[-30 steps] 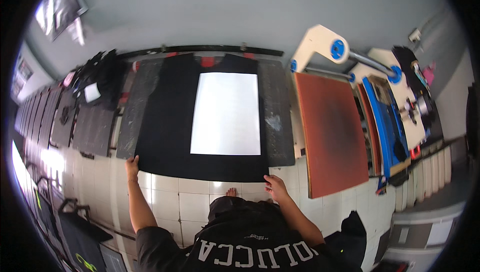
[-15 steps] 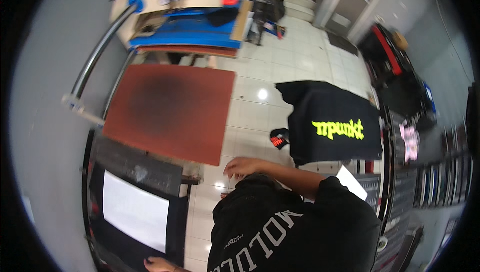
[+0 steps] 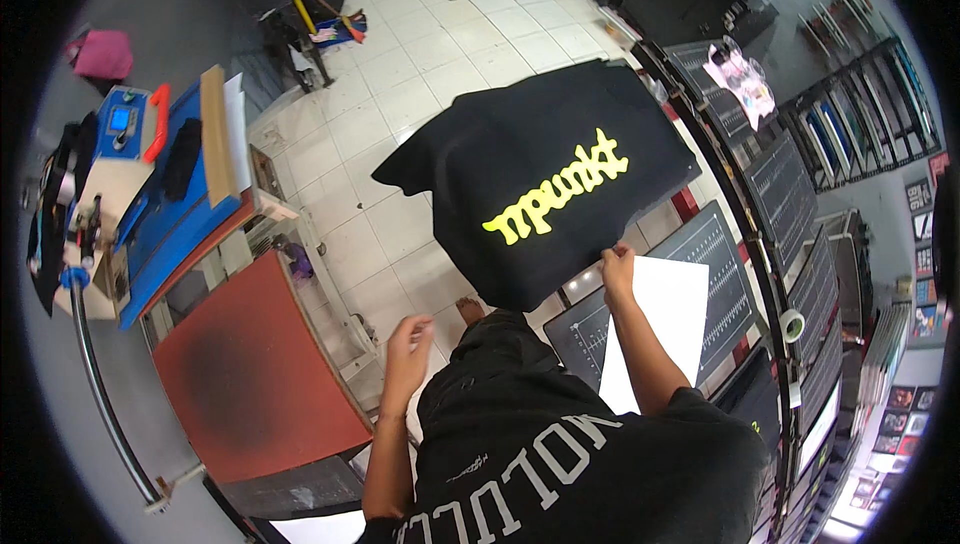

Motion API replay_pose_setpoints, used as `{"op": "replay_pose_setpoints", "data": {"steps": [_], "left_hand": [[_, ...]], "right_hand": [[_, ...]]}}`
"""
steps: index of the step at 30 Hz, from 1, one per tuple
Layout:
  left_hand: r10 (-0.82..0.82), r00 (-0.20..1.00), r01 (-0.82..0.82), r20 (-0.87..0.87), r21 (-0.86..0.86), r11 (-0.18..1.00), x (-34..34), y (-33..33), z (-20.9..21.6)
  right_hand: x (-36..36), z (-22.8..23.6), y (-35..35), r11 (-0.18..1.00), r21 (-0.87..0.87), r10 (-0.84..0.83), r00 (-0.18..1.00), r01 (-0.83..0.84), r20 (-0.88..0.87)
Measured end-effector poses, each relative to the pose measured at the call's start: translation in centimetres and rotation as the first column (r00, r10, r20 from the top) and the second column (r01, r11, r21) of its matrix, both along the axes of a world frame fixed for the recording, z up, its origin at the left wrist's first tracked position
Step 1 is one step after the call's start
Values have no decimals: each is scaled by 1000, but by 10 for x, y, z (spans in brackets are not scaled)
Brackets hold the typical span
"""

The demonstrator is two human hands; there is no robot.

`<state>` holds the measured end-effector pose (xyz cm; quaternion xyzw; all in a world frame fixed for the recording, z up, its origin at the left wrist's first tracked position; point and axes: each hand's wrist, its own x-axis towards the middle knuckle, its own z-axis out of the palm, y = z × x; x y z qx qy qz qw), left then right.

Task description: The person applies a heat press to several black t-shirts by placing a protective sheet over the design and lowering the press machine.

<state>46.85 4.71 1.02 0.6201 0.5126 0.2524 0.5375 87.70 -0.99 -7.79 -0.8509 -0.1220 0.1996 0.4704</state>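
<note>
A black T-shirt point(image 3: 560, 134) with bright yellow lettering lies spread over a board in front of me to the right. At its near edge, my right hand point(image 3: 620, 269) pinches the hem between the fingers. My left hand point(image 3: 408, 349) hangs in the air left of the shirt, fingers loosely bent and apart, with nothing in it. A white sheet point(image 3: 668, 309) rests on a dark board with printed scale marks point(image 3: 725, 254), beneath my right forearm.
To my left stands a reddish-brown pad point(image 3: 260, 364) with a dark scorched patch; beyond it is a blue press machine point(image 3: 180, 174). Along the right runs a row of dark boards carrying a tape roll point(image 3: 791, 325). Floor tiles point(image 3: 400, 54) stretch ahead.
My view has swung right, from the reddish pad to the black T-shirt. My right hand has reached the shirt's hem, and my left has come away from the black cloth with the white sheet.
</note>
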Motion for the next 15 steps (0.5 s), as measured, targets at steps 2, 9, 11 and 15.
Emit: {"op": "replay_pose_setpoints", "data": {"steps": [2,9,11,15], "left_hand": [[-73,994,91,83,-241,966,46,19,-51],[281,908,92,312,-800,593,107,43,-117],[240,909,133,340,-783,608,103,46,-139],[61,987,73,151,-741,668,89,48,-158]], "right_hand": [[-17,-5,-21,965,196,-75,901,174,-428],[-73,39,-18,944,258,-12,802,207,-598],[-87,49,-19,941,264,3,774,212,-633],[-117,50,-23,968,194,5,764,158,-645]]}}
